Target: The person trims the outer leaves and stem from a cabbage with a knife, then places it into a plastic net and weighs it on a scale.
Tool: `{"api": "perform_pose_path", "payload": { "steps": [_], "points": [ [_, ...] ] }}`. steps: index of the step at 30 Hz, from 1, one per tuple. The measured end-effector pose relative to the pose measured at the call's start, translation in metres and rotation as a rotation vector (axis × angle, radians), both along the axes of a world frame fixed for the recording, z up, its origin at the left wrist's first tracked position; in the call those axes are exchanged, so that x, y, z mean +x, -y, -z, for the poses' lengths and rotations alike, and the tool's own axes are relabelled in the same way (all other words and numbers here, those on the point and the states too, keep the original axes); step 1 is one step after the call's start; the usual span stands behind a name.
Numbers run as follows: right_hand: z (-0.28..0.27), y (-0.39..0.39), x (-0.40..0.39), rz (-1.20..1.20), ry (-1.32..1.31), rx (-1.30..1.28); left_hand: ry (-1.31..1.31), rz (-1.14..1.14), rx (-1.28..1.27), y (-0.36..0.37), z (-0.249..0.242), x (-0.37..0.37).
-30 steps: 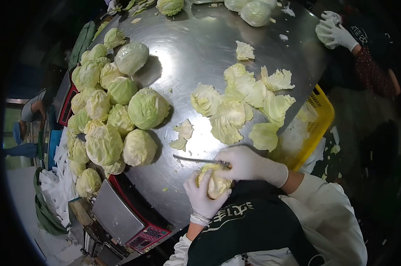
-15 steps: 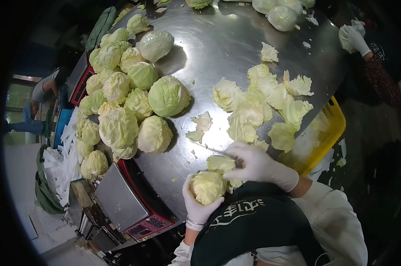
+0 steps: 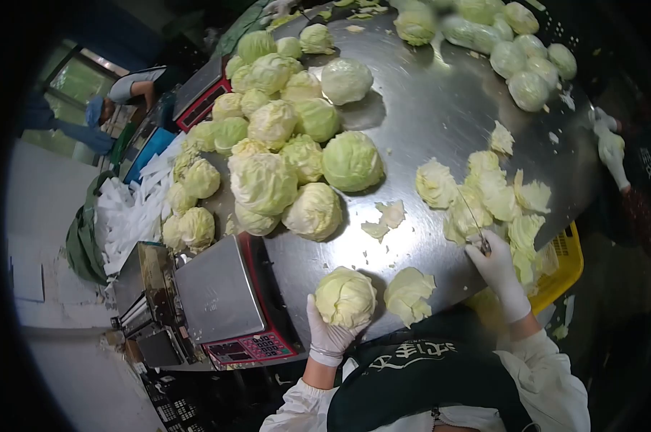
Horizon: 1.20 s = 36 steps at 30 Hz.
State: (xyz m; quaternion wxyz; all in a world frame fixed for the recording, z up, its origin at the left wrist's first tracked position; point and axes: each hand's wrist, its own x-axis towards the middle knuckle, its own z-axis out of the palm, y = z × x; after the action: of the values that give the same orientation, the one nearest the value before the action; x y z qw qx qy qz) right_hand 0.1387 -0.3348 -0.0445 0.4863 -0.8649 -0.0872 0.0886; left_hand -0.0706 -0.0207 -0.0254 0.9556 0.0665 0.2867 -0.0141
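My gloved left hand (image 3: 327,338) is cupped around the near side of a pale green cabbage (image 3: 345,297) at the table's front edge. Just right of that cabbage, a loose cabbage leaf (image 3: 409,295) lies on the metal. Farther right, my gloved right hand (image 3: 499,268) grips a knife (image 3: 471,212) by its handle. The thin blade points away from me, over a spread of trimmed leaves (image 3: 487,189). Two small leaf scraps (image 3: 391,214) rest between the hands, farther back.
Many cabbages (image 3: 271,183) are heaped on the left of the steel table (image 3: 397,115). A red-trimmed scale (image 3: 221,291) stands at front left, a yellow crate (image 3: 566,263) below the right edge. Wrapped cabbages (image 3: 528,90) sit at the back. A co-worker's gloved hands (image 3: 612,147) are at far right.
My right hand has moved right with the knife, from the cabbage to the leaf spread. A leaf now lies apart beside the cabbage, which my left hand still holds. The view has shifted.
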Motion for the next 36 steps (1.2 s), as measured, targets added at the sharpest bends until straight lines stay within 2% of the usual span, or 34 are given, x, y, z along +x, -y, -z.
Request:
{"api": "perform_pose_path", "payload": {
  "steps": [2,4,5,7,8,9,10,11,12,13,14,15,16,17,18,20,22,23,25,27,28,29,31,32,33,34,35,36],
  "points": [
    [-0.032,-0.018,-0.015,-0.051,-0.023,0.077,0.053,0.008,-0.077,0.004,-0.004,0.012],
    [-0.054,-0.041,-0.03,-0.209,0.073,0.152,0.099,-0.003,-0.277,0.011,-0.012,0.023],
    [-0.075,-0.05,-0.034,-0.296,-0.077,0.154,0.12,-0.009,-0.274,0.013,-0.018,0.028],
    [-0.067,-0.061,-0.038,-0.411,0.098,0.181,0.114,0.021,-0.163,0.003,-0.038,0.04],
    [-0.068,-0.064,-0.042,-0.371,0.016,0.215,0.125,0.014,-0.007,-0.008,-0.055,0.044],
    [-0.068,-0.065,-0.046,-0.335,-0.07,0.247,0.157,-0.129,0.018,-0.022,-0.087,0.05],
    [-0.064,-0.064,-0.047,-0.318,-0.042,0.288,0.152,-0.228,0.255,-0.04,-0.113,0.055],
    [-0.061,-0.062,-0.053,-0.252,-0.166,0.325,0.138,-0.33,0.485,-0.06,-0.135,0.06],
    [-0.039,-0.052,-0.06,-0.226,-0.263,0.301,0.189,-0.421,0.559,-0.085,-0.149,0.066],
    [-0.051,-0.051,-0.069,-0.214,-0.45,0.447,0.24,-0.509,0.63,-0.114,-0.158,0.072],
    [-0.049,-0.047,-0.079,-0.219,-0.512,0.521,0.229,-0.539,0.681,-0.146,-0.161,0.081],
    [-0.039,-0.042,-0.091,-0.19,-0.718,0.637,0.215,-0.567,0.729,-0.177,-0.157,0.09],
    [-0.025,-0.034,-0.098,-0.296,-0.749,0.523,0.233,-0.579,0.733,-0.204,-0.151,0.102],
    [-0.038,-0.033,-0.1,-0.376,-0.774,0.517,0.046,-0.593,0.797,-0.23,-0.144,0.116],
    [-0.025,-0.028,-0.102,-0.454,-0.729,0.448,-0.145,-0.6,0.854,-0.257,-0.131,0.127],
    [-0.011,-0.021,-0.102,-0.516,-0.659,0.387,-0.237,-0.624,0.96,-0.324,-0.067,0.144],
    [-0.017,-0.017,-0.099,-0.627,-0.588,0.158,-0.341,-0.68,0.977,-0.377,-0.01,0.16],
    [-0.028,-0.018,-0.096,-0.619,-0.743,0.147,-0.398,-0.719,0.941,-0.393,0.015,0.162],
    [-0.015,-0.018,-0.1,-0.6,-0.693,0.248,-0.333,-0.506,0.751,-0.414,0.042,0.162],
    [-0.01,-0.022,-0.107,-0.497,-0.647,0.473,-0.261,-0.164,0.792,-0.437,0.056,0.16],
    [-0.015,-0.024,-0.102,-0.514,-0.369,0.298,-0.312,-0.106,0.819,-0.41,0.03,0.162],
    [-0.028,-0.026,-0.096,-0.466,-0.338,0.321,-0.366,-0.054,0.851,-0.385,0.001,0.16],
    [-0.025,-0.025,-0.079,-0.359,-0.284,0.209,-0.373,-0.142,1.219,-0.439,0.035,0.158],
    [-0.036,-0.023,-0.066,-0.288,-0.198,0.205,-0.388,-0.323,1.342,-0.36,-0.012,0.151],
    [-0.048,-0.02,-0.049,-0.22,-0.112,0.202,-0.415,-0.498,1.473,-0.247,-0.091,0.147],
    [-0.05,-0.013,-0.03,-0.162,-0.026,0.137,-0.167,-0.499,1.535,-0.203,-0.105,0.131],
    [-0.048,-0.004,-0.008,-0.105,0.055,0.07,-0.088,-0.349,1.656,-0.145,-0.125,0.116],
    [-0.049,0.006,0.016,-0.09,0.126,-0.002,0.031,-0.134,1.711,-0.102,-0.125,0.096]
  ]
}}
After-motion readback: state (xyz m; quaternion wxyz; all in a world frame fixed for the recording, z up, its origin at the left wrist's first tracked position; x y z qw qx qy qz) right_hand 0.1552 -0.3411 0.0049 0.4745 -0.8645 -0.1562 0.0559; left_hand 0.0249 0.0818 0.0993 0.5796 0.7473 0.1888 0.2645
